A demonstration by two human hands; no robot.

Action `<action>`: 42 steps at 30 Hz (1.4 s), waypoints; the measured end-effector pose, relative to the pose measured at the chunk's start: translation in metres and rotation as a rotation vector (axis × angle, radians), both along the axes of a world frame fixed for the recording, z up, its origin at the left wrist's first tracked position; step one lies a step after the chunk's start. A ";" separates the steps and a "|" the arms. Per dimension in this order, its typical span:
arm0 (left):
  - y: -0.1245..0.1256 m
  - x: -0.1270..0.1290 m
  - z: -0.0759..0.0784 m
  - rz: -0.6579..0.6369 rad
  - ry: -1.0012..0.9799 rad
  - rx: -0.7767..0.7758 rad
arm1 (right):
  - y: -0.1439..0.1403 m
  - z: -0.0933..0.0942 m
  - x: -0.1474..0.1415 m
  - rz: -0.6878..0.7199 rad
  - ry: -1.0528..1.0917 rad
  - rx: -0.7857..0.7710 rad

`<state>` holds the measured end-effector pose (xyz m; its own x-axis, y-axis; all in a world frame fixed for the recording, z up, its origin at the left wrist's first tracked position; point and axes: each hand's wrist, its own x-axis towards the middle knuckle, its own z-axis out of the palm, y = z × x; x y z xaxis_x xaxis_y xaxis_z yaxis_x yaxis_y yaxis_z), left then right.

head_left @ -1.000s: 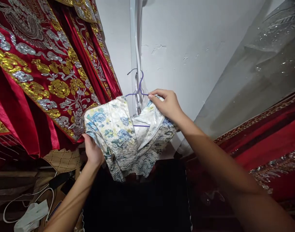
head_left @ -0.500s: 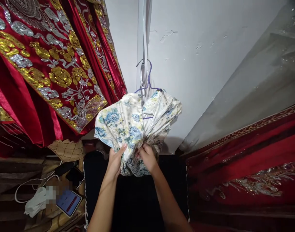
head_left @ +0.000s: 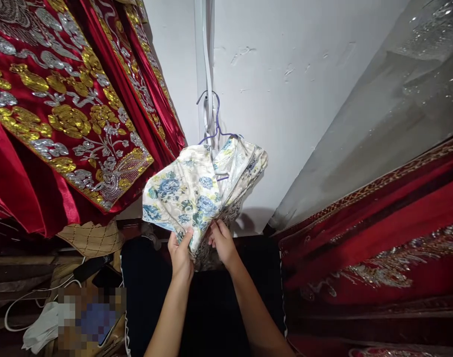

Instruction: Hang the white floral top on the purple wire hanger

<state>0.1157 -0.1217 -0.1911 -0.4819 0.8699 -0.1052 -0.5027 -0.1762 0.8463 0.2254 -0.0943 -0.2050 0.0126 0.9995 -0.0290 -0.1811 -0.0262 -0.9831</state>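
A white blouse with blue flowers and yellow-green leaves (head_left: pixel 174 191) hangs from a purple wire hanger (head_left: pixel 218 116), which is hooked on a pale strap against the wall. My left hand (head_left: pixel 181 255) grips the blouse's lower front, thumb on top and fingers behind the cloth. Just to the right, my right hand (head_left: pixel 222 242) is closed with its fingertips pinched at the blouse's inner front edge. The other front panel is bunched back on the right, and its lower part lies in shadow behind my hands.
Red garments with gold and silver embroidery (head_left: pixel 74 119) hang at the left. On the right are a sheer grey covering (head_left: pixel 360 114) and red beaded cloth (head_left: pixel 382 258). A black-covered surface (head_left: pixel 215 307) lies below; a white crumpled item (head_left: pixel 44 327) and cables are at lower left.
The view has shifted slightly, so the hanger and wall appear further left. The blouse's lower cloth between my hands is less bunched, and my right hand shows more clearly beside its edge.
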 end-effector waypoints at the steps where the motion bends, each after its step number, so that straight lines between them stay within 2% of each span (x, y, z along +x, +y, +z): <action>1: -0.002 -0.002 0.004 -0.026 -0.048 -0.021 | -0.001 0.002 -0.002 0.015 0.030 -0.002; 4: -0.007 -0.013 0.014 -0.148 -0.125 -0.041 | -0.004 0.008 -0.007 0.006 0.134 -0.023; 7: -0.009 -0.026 0.017 -0.237 -0.141 -0.067 | -0.007 0.012 -0.010 -0.007 0.157 -0.024; 12: -0.013 -0.037 0.014 -0.210 -0.175 -0.122 | -0.010 0.013 -0.010 0.087 0.119 0.002; 16: -0.017 -0.037 0.019 -0.278 -0.146 -0.132 | -0.015 0.019 -0.008 0.149 0.057 0.046; 19: -0.014 -0.037 0.020 -0.308 -0.098 -0.141 | -0.018 0.024 -0.004 0.103 0.016 0.044; 21: -0.008 -0.038 0.016 -0.214 -0.019 -0.132 | -0.018 0.026 0.002 0.043 0.004 0.014; 22: -0.004 -0.039 0.012 -0.098 0.046 -0.112 | -0.017 0.026 0.005 0.031 -0.003 -0.004; 25: 0.003 -0.037 -0.004 0.364 0.344 -0.013 | -0.017 0.024 0.010 0.089 -0.049 -0.028; 26: 0.003 -0.034 -0.009 0.448 0.457 0.022 | -0.017 0.024 0.011 0.131 -0.069 -0.028; 27: 0.002 -0.029 -0.013 0.441 0.562 0.055 | -0.018 0.023 0.010 0.173 -0.086 -0.026; 28: -0.001 -0.022 -0.017 0.336 0.646 0.085 | -0.019 0.024 0.009 0.214 -0.105 -0.021; 31: -0.010 -0.003 -0.024 -0.210 0.731 0.137 | -0.023 0.027 0.006 0.257 -0.190 0.006; 32: -0.012 0.001 -0.024 -0.343 0.726 0.142 | -0.024 0.029 0.006 0.251 -0.219 0.012; 33: -0.013 0.003 -0.023 -0.424 0.720 0.147 | -0.025 0.032 0.006 0.243 -0.235 0.012; 38: -0.014 -0.005 -0.006 -0.593 0.608 0.137 | -0.030 0.045 0.014 0.268 -0.141 -0.048; 40: -0.015 -0.007 -0.002 -0.582 0.527 0.109 | -0.033 0.049 0.015 0.304 -0.109 -0.064; 42: -0.015 -0.004 -0.005 -0.509 0.517 0.095 | -0.030 0.055 0.015 0.280 -0.062 -0.064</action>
<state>0.1118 -0.1369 -0.1956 0.0172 0.9934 0.1133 -0.0819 -0.1115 0.9904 0.2405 -0.1240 -0.1499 -0.2602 0.9604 -0.0995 -0.0973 -0.1286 -0.9869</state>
